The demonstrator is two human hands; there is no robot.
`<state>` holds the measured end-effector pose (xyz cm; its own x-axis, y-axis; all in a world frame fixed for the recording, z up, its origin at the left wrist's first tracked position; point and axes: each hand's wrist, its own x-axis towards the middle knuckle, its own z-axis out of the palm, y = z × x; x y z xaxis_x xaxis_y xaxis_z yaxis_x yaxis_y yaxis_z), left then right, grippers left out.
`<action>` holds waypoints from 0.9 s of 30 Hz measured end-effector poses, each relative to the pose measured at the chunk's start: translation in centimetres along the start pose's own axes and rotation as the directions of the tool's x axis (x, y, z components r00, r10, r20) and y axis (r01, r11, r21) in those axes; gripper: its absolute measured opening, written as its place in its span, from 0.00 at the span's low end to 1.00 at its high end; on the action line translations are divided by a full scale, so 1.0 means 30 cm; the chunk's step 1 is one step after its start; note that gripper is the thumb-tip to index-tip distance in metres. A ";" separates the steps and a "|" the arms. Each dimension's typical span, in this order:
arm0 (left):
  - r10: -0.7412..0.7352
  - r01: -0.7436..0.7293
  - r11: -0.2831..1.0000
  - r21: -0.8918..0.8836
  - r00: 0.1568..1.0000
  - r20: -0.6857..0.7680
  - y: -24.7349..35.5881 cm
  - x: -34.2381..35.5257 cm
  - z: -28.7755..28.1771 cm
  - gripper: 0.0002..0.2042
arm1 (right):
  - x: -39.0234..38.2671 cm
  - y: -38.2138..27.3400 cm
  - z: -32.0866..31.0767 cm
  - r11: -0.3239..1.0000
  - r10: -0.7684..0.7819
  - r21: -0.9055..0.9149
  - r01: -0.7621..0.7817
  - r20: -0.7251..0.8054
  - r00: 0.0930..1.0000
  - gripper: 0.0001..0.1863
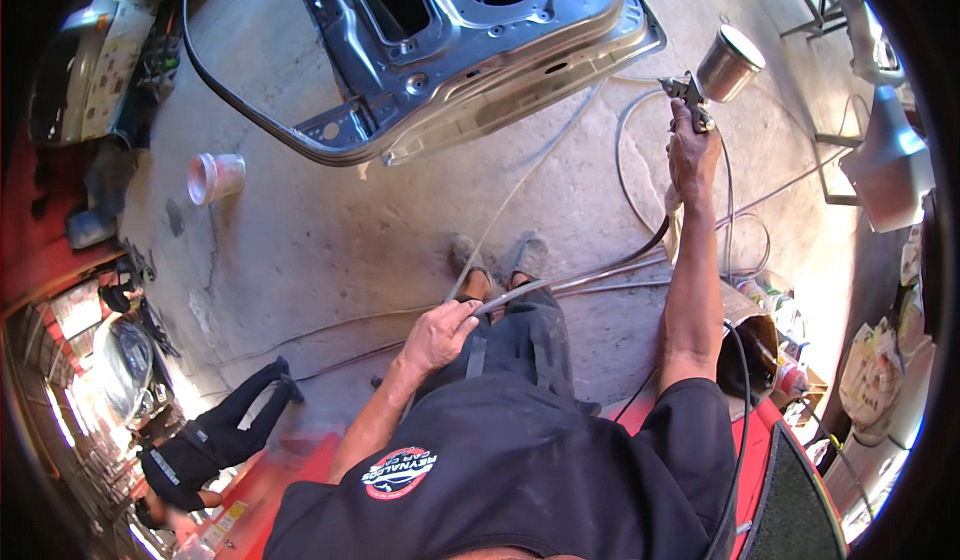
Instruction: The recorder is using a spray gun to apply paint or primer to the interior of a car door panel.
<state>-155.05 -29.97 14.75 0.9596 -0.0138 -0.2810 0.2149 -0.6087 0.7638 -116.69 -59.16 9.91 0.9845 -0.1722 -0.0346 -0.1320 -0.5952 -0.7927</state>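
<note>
Concrete floor (330, 240); metal-cupped spray gun (715, 75).

spray gun (700, 90) | metal, silver cup tilted on top | raised in right hand (692, 155) || hose (560, 278) | pale, slack | gripped by left hand (440, 335)
</note>
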 end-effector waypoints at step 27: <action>-0.007 0.002 0.999 0.038 0.990 0.140 -0.157 0.000 -0.037 0.11 | -0.223 -0.060 0.057 0.997 -0.051 -0.053 0.060 0.150 0.987 0.21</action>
<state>-155.87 -26.22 11.80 0.9232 -0.1199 -0.3650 0.2100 -0.6381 0.7408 -122.84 -55.58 10.53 0.9961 -0.0219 -0.0850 -0.0790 -0.6455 -0.7597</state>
